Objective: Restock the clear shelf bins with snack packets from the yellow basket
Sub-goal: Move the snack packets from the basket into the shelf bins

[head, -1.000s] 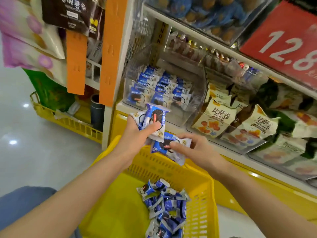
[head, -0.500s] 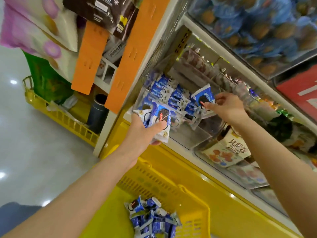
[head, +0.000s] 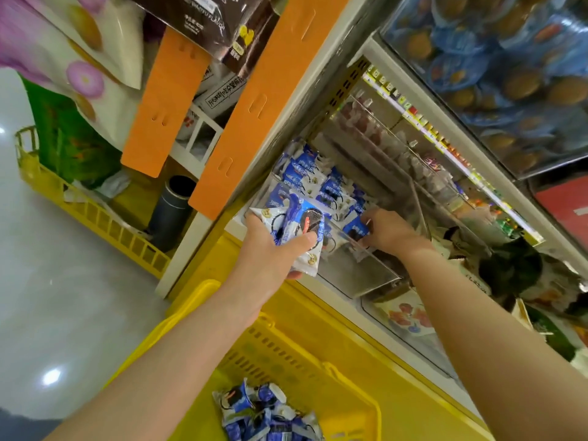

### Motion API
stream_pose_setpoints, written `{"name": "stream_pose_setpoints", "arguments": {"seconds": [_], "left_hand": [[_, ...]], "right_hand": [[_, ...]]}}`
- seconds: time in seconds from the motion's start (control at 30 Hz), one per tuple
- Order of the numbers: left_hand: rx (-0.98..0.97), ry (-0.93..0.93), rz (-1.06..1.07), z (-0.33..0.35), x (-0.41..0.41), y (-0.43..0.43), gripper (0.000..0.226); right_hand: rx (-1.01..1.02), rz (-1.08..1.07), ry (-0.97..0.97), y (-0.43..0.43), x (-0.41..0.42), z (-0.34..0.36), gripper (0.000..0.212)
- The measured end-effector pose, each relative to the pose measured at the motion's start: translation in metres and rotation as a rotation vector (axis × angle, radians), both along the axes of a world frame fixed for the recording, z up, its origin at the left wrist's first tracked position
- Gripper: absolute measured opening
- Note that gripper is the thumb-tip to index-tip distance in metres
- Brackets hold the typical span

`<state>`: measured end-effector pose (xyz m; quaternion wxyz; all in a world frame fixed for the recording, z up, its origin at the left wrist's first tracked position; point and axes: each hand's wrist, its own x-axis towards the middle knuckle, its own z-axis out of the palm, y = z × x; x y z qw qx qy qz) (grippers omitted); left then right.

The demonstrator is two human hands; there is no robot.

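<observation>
**Two handfuls at the clear bin**

Your left hand is raised in front of the bin's near-left corner, thumb and fingers curled round a bunch of blue-and-white snack packets. At least three fan out of the grip, and the lowest corner hangs below your palm. Your right hand reaches over the bin's front wall, fingertips pinching a single packet that sits just inside, near the front. Behind it, more packets of the same kind fill the back and left of the bin in leaning rows. The front of the bin floor shows as bare plastic.

Below your forearms sits the yellow basket, its slotted wall close to the yellow base of the shelf unit. A heap of the same packets lies in the basket's bottom, at the lower edge of the view.

To the right of the clear bin, a neighbouring bin holds pale packets with red print, too blurred to read. On the shelf above are round snacks in blue wrappers, and a red sign shows at the right edge. Two orange strips hang left of the shelf post. Beyond them a dark cylinder stands beside a second yellow basket on the pale floor.
</observation>
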<state>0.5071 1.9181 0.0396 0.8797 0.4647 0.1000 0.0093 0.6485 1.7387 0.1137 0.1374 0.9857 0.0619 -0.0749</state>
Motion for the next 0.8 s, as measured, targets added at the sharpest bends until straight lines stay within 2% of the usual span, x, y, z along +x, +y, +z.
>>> {"name": "stream_pose_setpoints", "arguments": {"seconds": [0.1, 0.2, 0.27, 0.37, 0.43, 0.5, 0.63, 0.7, 0.8], "left_hand": [[0.004, 0.010, -0.017, 0.002, 0.000, -0.001, 0.057], [0.008, 0.024, -0.039, 0.002, -0.002, 0.000, 0.056], [0.010, 0.025, -0.060, 0.001, -0.003, -0.001, 0.054], [0.015, 0.021, -0.089, 0.002, -0.006, -0.001, 0.051], [0.024, 0.016, -0.109, 0.002, -0.007, 0.000, 0.049], [0.060, 0.004, -0.155, 0.003, -0.009, 0.001, 0.049], [0.152, -0.028, -0.231, 0.002, -0.016, -0.005, 0.047], [0.205, -0.020, -0.248, 0.000, -0.020, -0.011, 0.046], [0.273, 0.039, -0.266, -0.005, -0.026, -0.020, 0.050]], "right_hand": [[-0.124, 0.073, 0.003, 0.002, -0.002, -0.004, 0.052], [-0.065, 0.080, -0.011, 0.001, -0.006, -0.004, 0.053], [0.080, 0.084, -0.089, 0.004, -0.012, 0.001, 0.051], [0.467, 0.147, -0.271, 0.019, -0.039, 0.011, 0.028], [0.618, 0.231, -0.286, 0.031, -0.070, 0.013, 0.022], [0.752, 0.254, -0.187, 0.037, -0.099, 0.012, 0.026], [1.081, -0.052, 0.179, 0.040, -0.126, 0.007, 0.037], [1.073, -0.119, 0.243, 0.038, -0.133, 0.004, 0.041], [1.046, -0.135, 0.238, 0.032, -0.142, -0.005, 0.033]]}}
